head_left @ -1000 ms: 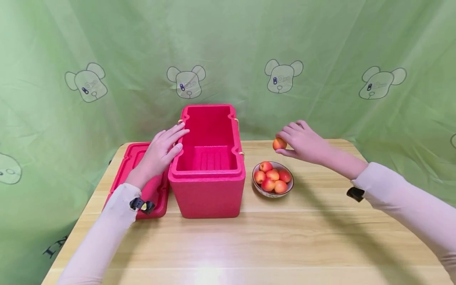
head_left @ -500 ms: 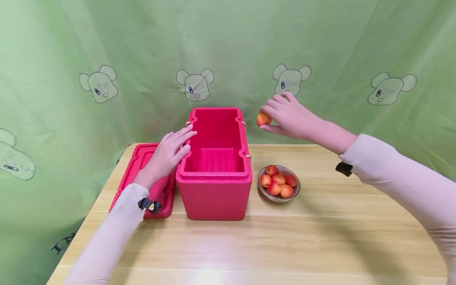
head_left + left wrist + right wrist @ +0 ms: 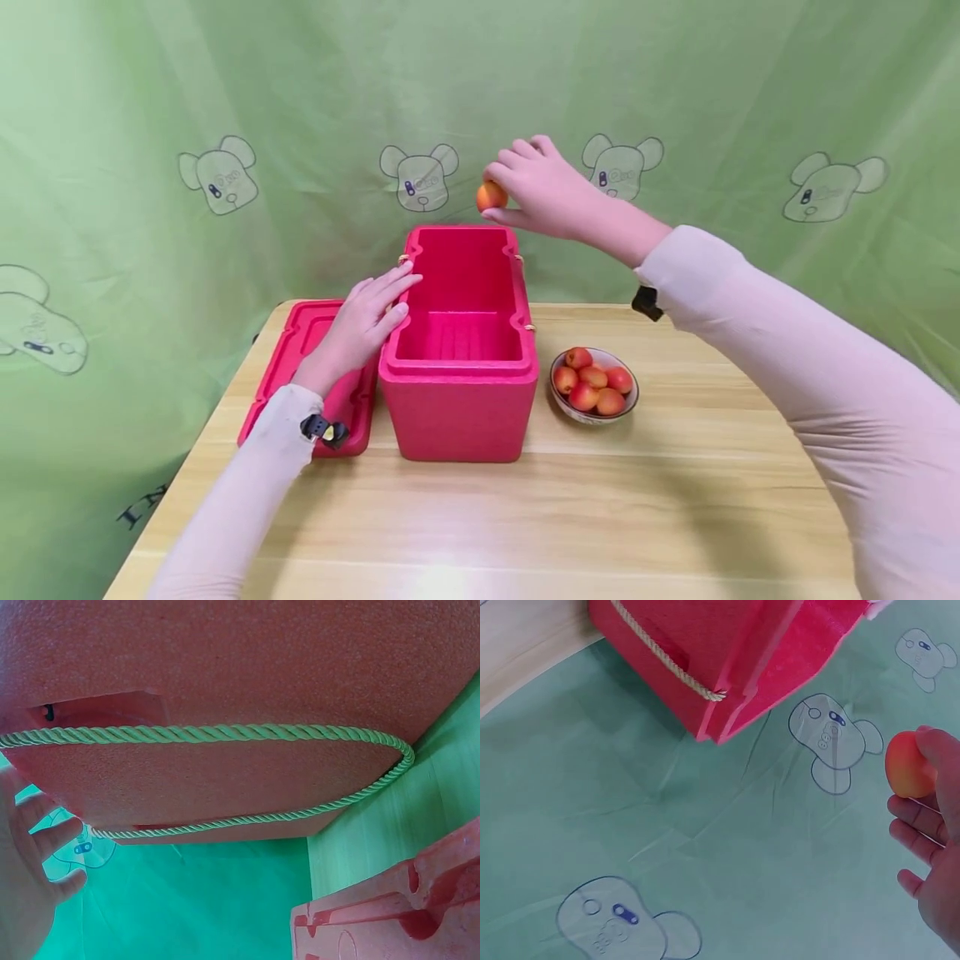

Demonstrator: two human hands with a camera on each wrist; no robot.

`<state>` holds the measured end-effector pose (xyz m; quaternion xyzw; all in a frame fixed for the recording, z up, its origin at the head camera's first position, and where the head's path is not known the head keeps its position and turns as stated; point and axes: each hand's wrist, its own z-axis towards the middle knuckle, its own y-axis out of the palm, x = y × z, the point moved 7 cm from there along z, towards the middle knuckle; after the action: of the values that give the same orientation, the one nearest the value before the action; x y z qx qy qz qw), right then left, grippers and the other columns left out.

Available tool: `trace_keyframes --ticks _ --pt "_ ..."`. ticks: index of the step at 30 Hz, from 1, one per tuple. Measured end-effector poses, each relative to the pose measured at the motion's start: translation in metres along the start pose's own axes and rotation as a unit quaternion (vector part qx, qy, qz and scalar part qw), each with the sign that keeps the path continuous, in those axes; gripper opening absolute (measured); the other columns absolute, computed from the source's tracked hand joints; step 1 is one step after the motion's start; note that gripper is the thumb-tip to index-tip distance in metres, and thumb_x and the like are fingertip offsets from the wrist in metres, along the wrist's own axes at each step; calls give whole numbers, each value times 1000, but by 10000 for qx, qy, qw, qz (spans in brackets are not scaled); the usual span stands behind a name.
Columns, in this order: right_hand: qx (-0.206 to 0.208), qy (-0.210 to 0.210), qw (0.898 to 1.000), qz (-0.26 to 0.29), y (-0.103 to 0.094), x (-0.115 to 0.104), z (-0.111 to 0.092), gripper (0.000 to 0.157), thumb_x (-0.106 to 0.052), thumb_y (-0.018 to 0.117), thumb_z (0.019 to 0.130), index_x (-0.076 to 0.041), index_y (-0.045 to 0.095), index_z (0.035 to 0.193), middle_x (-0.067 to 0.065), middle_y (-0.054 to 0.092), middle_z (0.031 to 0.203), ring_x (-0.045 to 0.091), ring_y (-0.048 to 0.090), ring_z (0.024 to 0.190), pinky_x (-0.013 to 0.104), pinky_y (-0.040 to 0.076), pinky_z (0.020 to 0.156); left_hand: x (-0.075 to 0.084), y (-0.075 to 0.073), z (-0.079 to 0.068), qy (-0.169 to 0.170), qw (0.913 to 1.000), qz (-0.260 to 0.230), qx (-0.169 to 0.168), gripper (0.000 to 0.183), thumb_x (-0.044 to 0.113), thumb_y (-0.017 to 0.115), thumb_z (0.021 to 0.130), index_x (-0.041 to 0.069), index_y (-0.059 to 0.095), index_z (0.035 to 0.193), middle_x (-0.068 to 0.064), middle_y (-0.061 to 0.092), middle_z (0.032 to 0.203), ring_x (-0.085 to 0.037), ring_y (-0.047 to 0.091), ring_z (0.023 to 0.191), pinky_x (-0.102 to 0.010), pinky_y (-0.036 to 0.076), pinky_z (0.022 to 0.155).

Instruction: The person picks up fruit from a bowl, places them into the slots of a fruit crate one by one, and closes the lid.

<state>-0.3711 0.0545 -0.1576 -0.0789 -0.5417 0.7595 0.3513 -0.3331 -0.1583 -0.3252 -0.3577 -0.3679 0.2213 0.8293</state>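
Sensibly, the right hand (image 3: 542, 190) is pinching the probably light, bruisable apricot-like fruit (image 3: 491, 197) by its sides near the red box (image 3: 459, 423), which the spread left hand (image 3: 364, 315) is touching.

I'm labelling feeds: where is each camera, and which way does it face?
Head: worn there, facing forward and down at the red box, left hand and right hand.
Left wrist: worn there, facing the box's rope; left hand shows.
Right wrist: worn there, facing box and green cloth; right hand shows.
Head and right wrist share the held fruit.
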Motion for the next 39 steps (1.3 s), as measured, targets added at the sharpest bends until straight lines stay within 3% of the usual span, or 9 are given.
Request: trace_keyframes --ticks 6,10,22,28,39 --pt "-427 70 9990 -147 16 -7 22 39 -33 72 94 -1 63 114 16 65 109 33 55 111 55 36 107 2 4 6 77 10000 -12 -13 55 37 50 102 22 45 155 0 33 167 -21 32 154 -55 25 123" --pt "-671 -105 9970 -372 27 -16 30 42 -35 73 93 0 62 115 18 65 115 35 55 115 54 38 106 1 5 8 94 9999 -17 41 54 35 49 103 20 46 155 -1 34 167 -22 33 154 -54 26 123" --pt "-1152 -751 9887 -603 59 -37 19 44 -38 75 91 -2 64 113 17 67 114 34 58 108 52 41 101 2 6 10 85 9999 -63 41 54 36 48 103 21 46 155 0 34 167 -20 33 154 -54 26 123" --pt "-1275 -996 9842 -716 69 -44 19 45 -39 77 89 -4 65 114 18 66 113 33 57 110 53 40 103 0 4 10 170 9997 -66 149 53 35 48 103 18 47 154 -3 36 166 -21 34 154 -56 27 122" --pt "-1514 -1280 9759 -911 86 -58 17 51 -41 78 87 -7 68 123 18 66 122 33 56 117 53 42 104 0 5 9 40 9999 -130 8 55 33 49 103 20 45 155 -1 33 167 -20 31 155 -57 25 123"
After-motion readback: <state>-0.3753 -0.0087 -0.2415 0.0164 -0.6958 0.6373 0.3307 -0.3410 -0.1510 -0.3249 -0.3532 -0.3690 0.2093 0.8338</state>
